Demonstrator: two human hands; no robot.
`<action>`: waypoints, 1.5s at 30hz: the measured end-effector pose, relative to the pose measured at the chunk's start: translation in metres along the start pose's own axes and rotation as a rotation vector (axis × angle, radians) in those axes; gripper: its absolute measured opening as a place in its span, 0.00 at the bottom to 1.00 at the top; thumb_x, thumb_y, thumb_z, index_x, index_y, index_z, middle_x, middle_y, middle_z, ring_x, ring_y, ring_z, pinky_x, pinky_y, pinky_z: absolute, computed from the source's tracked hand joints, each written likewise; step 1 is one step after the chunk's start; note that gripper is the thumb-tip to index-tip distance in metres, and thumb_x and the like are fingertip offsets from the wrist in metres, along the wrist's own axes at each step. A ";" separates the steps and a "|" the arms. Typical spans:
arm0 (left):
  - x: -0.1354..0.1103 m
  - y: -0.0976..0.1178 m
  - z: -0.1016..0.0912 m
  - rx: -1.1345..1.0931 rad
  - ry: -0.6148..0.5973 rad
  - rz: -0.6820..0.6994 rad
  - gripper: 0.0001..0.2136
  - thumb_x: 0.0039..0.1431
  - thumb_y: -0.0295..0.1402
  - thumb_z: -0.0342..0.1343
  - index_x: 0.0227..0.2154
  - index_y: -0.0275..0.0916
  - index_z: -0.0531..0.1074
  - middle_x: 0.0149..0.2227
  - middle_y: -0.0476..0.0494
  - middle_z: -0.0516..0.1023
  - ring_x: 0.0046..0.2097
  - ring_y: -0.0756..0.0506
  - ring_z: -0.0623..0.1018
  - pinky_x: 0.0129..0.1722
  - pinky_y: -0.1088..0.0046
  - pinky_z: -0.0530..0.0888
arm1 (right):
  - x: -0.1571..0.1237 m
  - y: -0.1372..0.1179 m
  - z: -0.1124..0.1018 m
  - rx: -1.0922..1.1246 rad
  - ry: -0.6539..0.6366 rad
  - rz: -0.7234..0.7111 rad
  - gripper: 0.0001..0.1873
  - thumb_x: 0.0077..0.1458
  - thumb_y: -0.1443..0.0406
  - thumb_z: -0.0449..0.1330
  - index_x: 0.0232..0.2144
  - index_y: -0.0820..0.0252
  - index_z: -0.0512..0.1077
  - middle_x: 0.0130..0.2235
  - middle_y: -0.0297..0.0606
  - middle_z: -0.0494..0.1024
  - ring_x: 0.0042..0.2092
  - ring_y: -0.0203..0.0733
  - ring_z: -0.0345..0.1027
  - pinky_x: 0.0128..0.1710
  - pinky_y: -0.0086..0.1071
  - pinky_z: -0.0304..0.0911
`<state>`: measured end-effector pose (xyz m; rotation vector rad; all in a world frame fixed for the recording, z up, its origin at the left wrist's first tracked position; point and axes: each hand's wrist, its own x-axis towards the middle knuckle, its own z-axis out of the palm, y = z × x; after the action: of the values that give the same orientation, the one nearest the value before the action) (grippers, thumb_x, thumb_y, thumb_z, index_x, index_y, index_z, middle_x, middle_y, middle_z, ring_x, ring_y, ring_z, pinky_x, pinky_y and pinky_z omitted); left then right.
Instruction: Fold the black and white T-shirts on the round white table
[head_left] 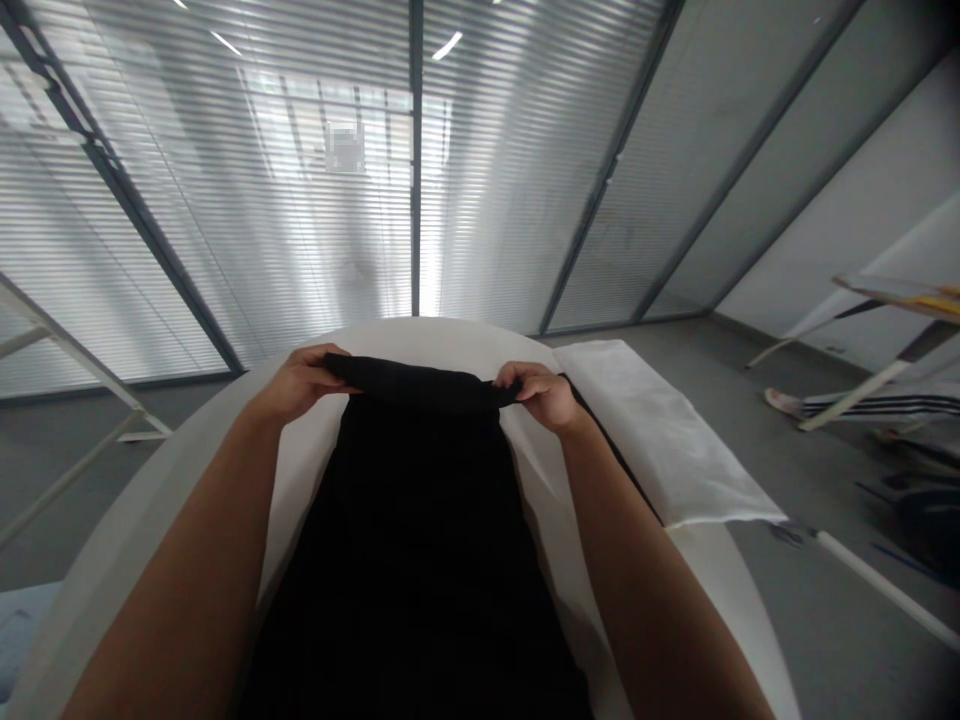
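Note:
A black garment (pixel 427 560) lies lengthwise over a white padded surface (pixel 435 335) with a rounded far end; its exact kind cannot be made out. Its far edge is folded or rolled into a thick band, lifted slightly. My left hand (pixel 300 380) is closed on the left end of that band, thumb and fingers pinching the fabric. At the right end, my right hand (pixel 541 393) grips the same band with bent fingers. Between both hands the band runs nearly straight. The near part of the garment runs out of the bottom of the view.
A folded white cloth (pixel 660 430) lies on the right side, with a dark strip along its left edge. White metal frame legs (pixel 82 370) stand at left. At right are a wooden-topped stand (pixel 900 298) and a person's striped trouser leg (pixel 877 405). Blinds-covered glass panels (pixel 322 200) rise ahead.

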<state>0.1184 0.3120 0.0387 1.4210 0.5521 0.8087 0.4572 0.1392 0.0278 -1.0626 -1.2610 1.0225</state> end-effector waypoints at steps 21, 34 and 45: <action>-0.003 0.022 0.008 0.746 -0.202 -0.242 0.11 0.44 0.36 0.53 0.30 0.40 0.75 0.35 0.43 0.78 0.40 0.42 0.77 0.37 0.68 0.74 | -0.002 -0.039 0.020 -0.853 -0.207 0.379 0.09 0.54 0.61 0.56 0.32 0.61 0.73 0.33 0.42 0.78 0.35 0.43 0.70 0.37 0.35 0.62; 0.016 -0.032 0.060 1.228 -0.110 -0.103 0.21 0.59 0.46 0.47 0.46 0.39 0.74 0.47 0.33 0.76 0.51 0.34 0.73 0.52 0.56 0.66 | 0.006 0.037 0.103 -1.323 -0.096 0.240 0.33 0.65 0.46 0.36 0.66 0.51 0.54 0.66 0.47 0.57 0.68 0.60 0.43 0.62 0.63 0.33; 0.021 -0.047 0.047 1.317 0.026 -0.216 0.27 0.55 0.57 0.47 0.42 0.39 0.76 0.47 0.30 0.77 0.51 0.30 0.73 0.51 0.53 0.66 | 0.011 0.035 0.083 -1.312 -0.019 0.267 0.34 0.62 0.43 0.42 0.61 0.53 0.62 0.61 0.49 0.65 0.62 0.61 0.56 0.59 0.58 0.44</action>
<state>0.1745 0.2995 0.0000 2.4545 1.3674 0.2100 0.3745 0.1609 -0.0029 -2.2353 -1.8634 0.2609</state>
